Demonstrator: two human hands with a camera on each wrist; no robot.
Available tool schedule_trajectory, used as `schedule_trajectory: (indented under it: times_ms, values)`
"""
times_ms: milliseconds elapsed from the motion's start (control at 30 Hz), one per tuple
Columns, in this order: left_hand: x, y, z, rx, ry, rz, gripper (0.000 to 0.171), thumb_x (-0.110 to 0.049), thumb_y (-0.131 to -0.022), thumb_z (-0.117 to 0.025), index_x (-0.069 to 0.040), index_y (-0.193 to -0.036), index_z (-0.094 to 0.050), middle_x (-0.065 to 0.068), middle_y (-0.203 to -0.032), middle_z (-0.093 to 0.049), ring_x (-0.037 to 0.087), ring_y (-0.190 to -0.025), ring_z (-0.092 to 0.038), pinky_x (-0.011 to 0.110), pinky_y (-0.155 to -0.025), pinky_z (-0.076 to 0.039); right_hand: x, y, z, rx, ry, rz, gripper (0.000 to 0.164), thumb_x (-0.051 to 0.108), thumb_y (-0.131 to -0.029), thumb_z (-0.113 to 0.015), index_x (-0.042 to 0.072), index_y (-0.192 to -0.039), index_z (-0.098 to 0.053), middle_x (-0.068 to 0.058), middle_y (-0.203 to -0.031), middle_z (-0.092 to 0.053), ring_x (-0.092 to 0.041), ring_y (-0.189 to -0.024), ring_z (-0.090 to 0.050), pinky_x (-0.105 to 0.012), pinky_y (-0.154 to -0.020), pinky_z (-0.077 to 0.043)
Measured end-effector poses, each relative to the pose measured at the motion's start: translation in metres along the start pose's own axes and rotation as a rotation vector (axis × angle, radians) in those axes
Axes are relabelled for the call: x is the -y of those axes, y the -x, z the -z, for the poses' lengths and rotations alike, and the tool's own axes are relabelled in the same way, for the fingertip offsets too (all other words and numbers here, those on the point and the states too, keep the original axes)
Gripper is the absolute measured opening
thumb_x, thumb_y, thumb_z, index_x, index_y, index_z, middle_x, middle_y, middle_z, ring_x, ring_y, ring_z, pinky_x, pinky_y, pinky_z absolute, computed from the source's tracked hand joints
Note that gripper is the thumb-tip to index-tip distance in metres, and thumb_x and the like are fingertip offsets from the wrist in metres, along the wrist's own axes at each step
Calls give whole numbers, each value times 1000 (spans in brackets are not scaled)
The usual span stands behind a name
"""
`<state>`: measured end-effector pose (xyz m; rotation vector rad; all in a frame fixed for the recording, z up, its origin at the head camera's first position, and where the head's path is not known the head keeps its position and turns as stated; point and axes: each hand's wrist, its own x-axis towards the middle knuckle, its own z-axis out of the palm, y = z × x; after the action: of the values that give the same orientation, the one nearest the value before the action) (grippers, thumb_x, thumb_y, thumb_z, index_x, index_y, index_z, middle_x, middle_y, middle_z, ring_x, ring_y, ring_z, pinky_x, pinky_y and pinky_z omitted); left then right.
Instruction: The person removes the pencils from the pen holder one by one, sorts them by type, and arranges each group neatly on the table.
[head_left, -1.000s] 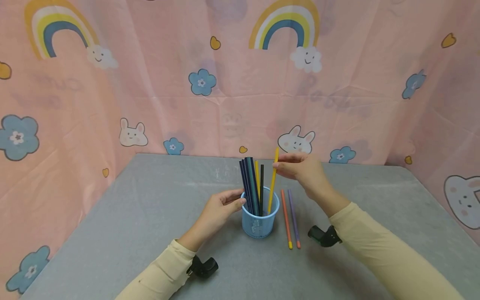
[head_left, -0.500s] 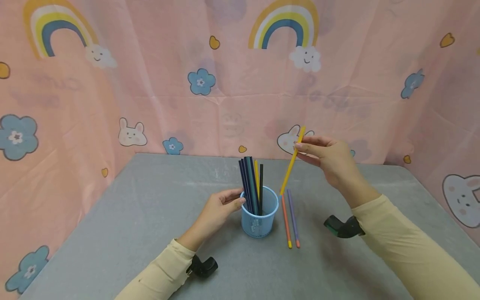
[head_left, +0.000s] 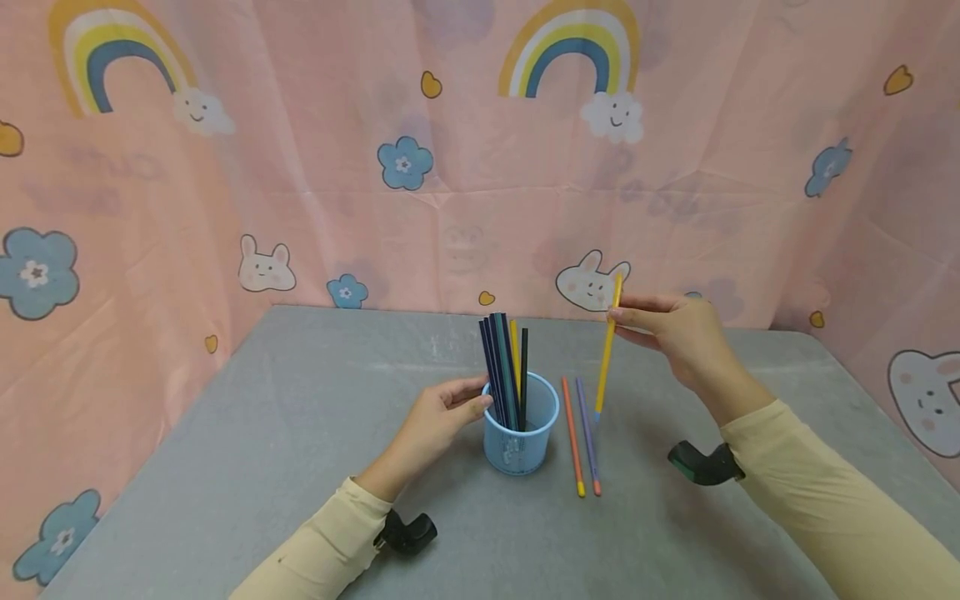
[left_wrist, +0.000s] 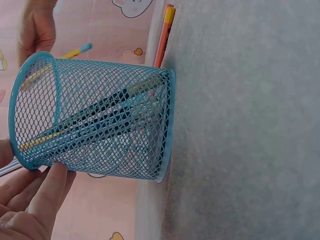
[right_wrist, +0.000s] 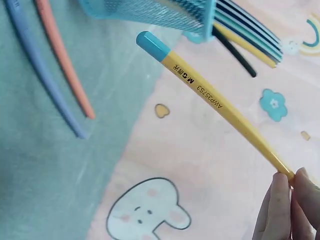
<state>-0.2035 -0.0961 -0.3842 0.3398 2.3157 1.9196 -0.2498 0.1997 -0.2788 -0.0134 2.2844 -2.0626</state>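
My left hand (head_left: pixel 431 425) holds the rim of a light blue mesh pen cup (head_left: pixel 517 450), thumb at the rim and fingers along its side, as the left wrist view shows. Several dark pencils (head_left: pixel 501 375) and one yellow pencil (head_left: pixel 515 346) lean inside the cup toward its left. Between thumb and fingertips, my right hand (head_left: pixel 686 337) pinches another yellow pencil (head_left: pixel 607 350) near its upper end. This pencil's blue-tipped end (right_wrist: pixel 154 46) points down, right of the cup. On the table beside the cup lie an orange pencil (head_left: pixel 572 437) and a purple pencil (head_left: pixel 588 437), roughly parallel.
The grey table (head_left: pixel 300 467) runs back to a pink curtain (head_left: pixel 337 100) printed with rainbows, rabbits and flowers. Black wrist cameras hang below both sleeves, one on the left (head_left: pixel 408 533) and one on the right (head_left: pixel 705 463).
My right hand has lifted the yellow pencil out of the cup and carried it right, then lowered it slightly beside the two lying pencils. My left hand stays at the cup.
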Motion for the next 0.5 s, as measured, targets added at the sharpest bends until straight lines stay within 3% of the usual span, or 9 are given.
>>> schedule_trajectory:
  times_ms: [200,367,500]
  values:
    - [0,0,0,1,2,0,45,-17,-99,-63,3,-138,-55,20,-141,-58,32,-126,-60,37,-101,-55,-16,-5,6,-3,68,-73,6,18,-88,-76,24,-91,-75,17,-88,-73,0,-82,-72,-22,-81,-62]
    - [0,0,0,0,6,2,45,-16,-98,-63,3,-138,-55,20,-141,-58,33,-126,-60,36,-100,-56,-30,-8,8,9,167,-96,41,19,-91,-73,-1,-126,-64,19,-84,-71,2,-82,-70,-22,-82,-61]
    - [0,0,0,2,3,-3,45,-16,-98,-63,4,-137,-55,21,-140,-58,33,-125,-61,36,-100,-56,-39,-11,8,12,225,-132,54,19,-93,-71,-8,-136,-54,19,-82,-68,4,-81,-69,-23,-82,-61]
